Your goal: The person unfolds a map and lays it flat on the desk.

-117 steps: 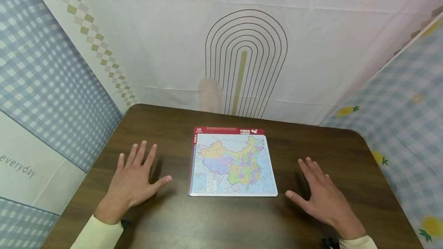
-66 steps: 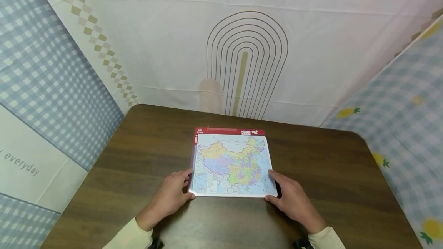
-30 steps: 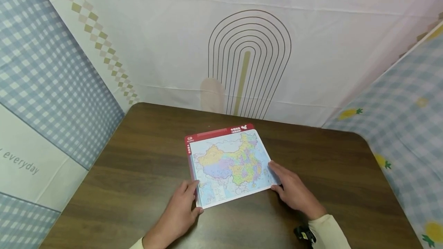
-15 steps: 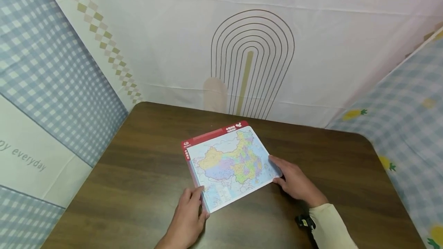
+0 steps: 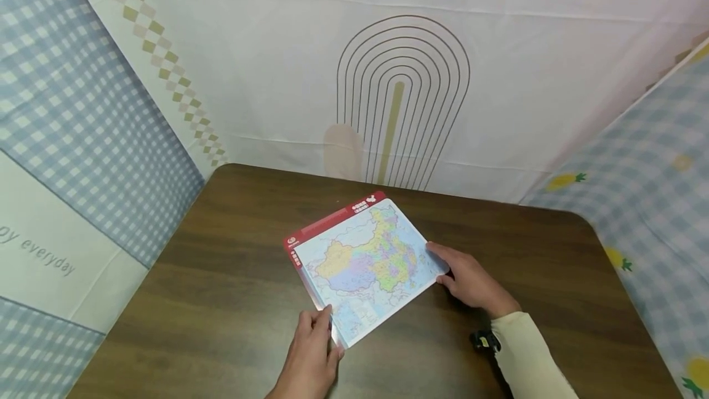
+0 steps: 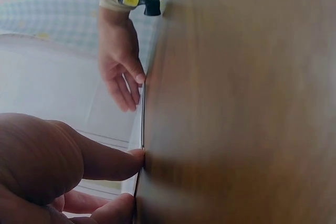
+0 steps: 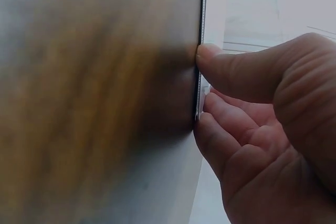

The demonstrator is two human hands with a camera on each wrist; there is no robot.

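A thin map board (image 5: 365,270) with a coloured map of China and a red strip on its far side lies flat on the brown table, turned at a slant. My left hand (image 5: 310,350) holds its near left corner, with the thumb on the near edge and fingers on the left edge. At the near right corner, my right hand (image 5: 471,279) holds the board, fingers along the right edge and thumb on the near edge. Up close in the right wrist view, the thumb and fingertips of the right hand (image 7: 262,114) touch the thin edge.
The dark wooden table (image 5: 221,276) has rounded far corners. A pale patterned cloth (image 5: 266,79) hangs behind it. Checked cloths hang at the left (image 5: 72,79) and right (image 5: 653,165). A black strap device (image 5: 485,341) sits at the right wrist.
Both hands came in from the sides and took the board's near corners. The board has turned counterclockwise on the table, still turning since half a second ago.
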